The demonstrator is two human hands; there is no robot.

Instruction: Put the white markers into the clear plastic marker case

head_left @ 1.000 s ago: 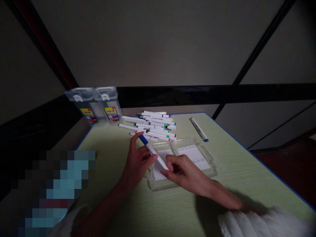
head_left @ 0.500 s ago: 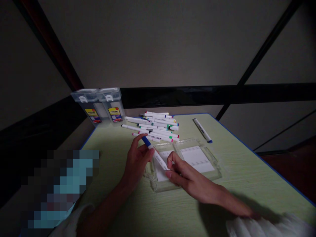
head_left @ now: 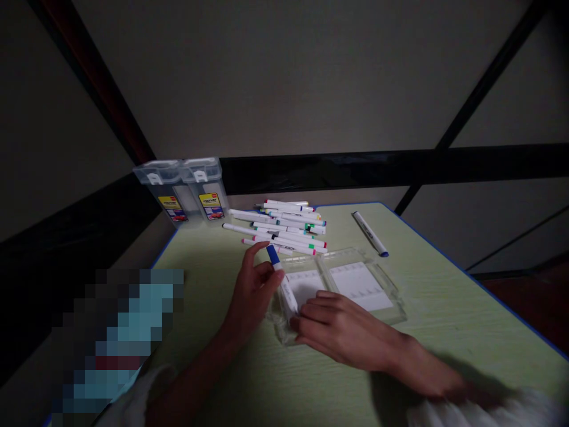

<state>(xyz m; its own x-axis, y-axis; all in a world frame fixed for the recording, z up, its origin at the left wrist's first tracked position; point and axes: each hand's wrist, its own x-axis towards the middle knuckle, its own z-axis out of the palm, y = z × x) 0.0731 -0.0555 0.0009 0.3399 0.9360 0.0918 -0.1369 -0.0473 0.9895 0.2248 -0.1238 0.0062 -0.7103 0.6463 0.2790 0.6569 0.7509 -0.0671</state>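
A white marker with a blue cap slants between my two hands, over the left part of a clear plastic case. My left hand pinches it just below the blue cap, between thumb and fingers. At its lower end my right hand closes its fingers round the tip, which they hide. Underneath, the clear case lies opened flat on the table, with white printed paper in both halves.
Behind the case lies a loose pile of white markers with coloured ends. Two lidded clear boxes stand at the back left. Another marker lies alone at the right. The pale green table has a blue edge.
The marker has tilted steeper and its lower end has come down toward the case. My right hand has turned palm down, its fingers closing over that end. The view has shifted slightly.
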